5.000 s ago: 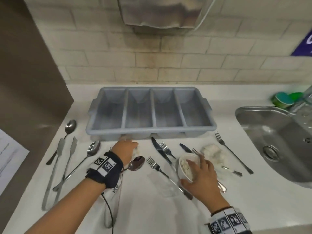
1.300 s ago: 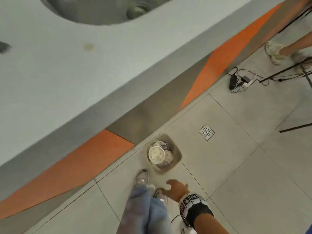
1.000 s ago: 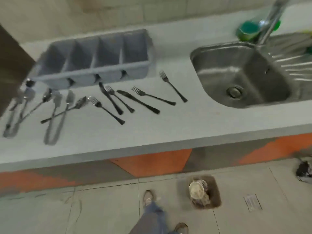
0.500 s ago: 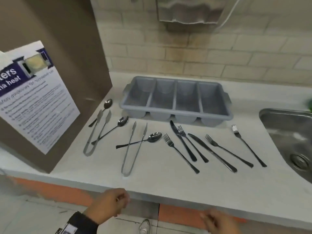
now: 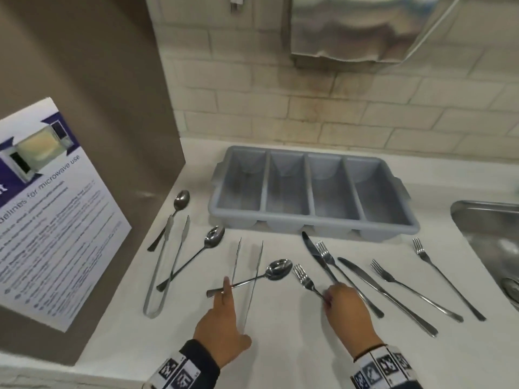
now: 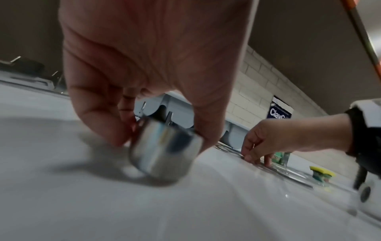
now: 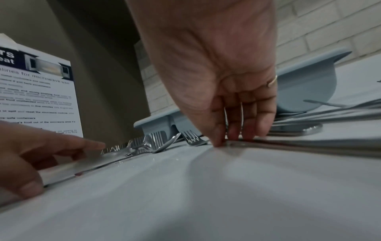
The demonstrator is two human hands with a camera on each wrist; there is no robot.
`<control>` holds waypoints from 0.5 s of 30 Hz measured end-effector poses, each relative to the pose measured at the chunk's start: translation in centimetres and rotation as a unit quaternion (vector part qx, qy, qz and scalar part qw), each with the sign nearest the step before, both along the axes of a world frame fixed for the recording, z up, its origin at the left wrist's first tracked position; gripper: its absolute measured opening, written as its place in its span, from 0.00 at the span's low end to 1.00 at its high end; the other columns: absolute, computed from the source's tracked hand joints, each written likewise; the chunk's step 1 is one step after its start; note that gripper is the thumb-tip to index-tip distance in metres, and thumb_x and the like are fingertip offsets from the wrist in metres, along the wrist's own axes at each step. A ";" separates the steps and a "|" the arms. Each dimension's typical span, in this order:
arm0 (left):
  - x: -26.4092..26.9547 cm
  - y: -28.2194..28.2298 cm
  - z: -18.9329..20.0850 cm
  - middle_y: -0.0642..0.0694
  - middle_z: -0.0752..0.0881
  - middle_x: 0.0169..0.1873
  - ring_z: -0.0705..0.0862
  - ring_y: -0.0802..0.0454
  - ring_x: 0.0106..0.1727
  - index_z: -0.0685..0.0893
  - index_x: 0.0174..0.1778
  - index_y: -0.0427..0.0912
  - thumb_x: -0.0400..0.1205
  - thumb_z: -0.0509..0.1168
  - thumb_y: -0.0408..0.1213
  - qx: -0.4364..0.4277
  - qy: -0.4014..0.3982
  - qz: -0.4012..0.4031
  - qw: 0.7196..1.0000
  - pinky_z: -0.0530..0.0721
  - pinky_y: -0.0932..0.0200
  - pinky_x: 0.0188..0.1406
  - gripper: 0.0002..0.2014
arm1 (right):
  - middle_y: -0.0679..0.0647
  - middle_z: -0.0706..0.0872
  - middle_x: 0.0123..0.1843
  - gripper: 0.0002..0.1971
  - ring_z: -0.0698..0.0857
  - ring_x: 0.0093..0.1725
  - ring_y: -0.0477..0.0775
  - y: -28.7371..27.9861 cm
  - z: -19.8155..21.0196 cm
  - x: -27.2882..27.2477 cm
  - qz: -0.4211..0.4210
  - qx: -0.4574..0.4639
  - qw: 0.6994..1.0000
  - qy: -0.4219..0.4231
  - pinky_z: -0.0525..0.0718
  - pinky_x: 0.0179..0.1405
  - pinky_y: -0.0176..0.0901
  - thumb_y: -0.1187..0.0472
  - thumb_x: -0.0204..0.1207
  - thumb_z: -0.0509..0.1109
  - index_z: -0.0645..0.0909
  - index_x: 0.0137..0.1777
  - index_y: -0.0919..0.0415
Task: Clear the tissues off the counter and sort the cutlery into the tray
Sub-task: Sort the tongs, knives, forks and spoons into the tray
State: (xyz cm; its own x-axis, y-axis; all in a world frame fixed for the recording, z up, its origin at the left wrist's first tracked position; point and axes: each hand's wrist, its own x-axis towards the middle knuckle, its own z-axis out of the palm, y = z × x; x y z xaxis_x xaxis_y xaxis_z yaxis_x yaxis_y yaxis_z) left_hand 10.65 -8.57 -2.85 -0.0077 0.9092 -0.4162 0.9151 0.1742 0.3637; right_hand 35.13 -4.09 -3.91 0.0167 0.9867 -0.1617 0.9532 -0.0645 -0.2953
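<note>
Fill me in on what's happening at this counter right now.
A person is sorting cutlery. Their left hand pinches the handle end of a spoon that lies across a pair of tongs. Their right hand has its fingertips down on the handle of a fork, not yet lifted. The grey four-compartment tray behind is empty. More forks, knives, spoons and another pair of tongs lie loose on the white counter. No tissues show on it.
</note>
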 end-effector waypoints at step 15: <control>-5.5 5.9 12.2 0.64 0.82 0.56 0.84 0.73 0.47 0.78 0.57 0.72 0.67 0.72 0.36 0.133 -0.399 0.063 0.905 0.80 0.82 0.38 0.28 | 0.57 0.78 0.22 0.14 0.74 0.14 0.45 3.9 8.3 4.9 -0.064 0.092 0.949 0.295 0.72 0.14 0.30 0.62 0.79 0.63 0.70 0.41 0.39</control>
State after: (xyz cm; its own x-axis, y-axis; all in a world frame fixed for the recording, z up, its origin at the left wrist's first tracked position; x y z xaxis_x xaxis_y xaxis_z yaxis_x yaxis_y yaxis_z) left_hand 5.19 -2.66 9.33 0.0870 0.9911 -0.1011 0.3215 0.0681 0.9444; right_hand 40.06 -0.16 4.43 0.0988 0.9951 -0.0062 0.6060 -0.0651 -0.7928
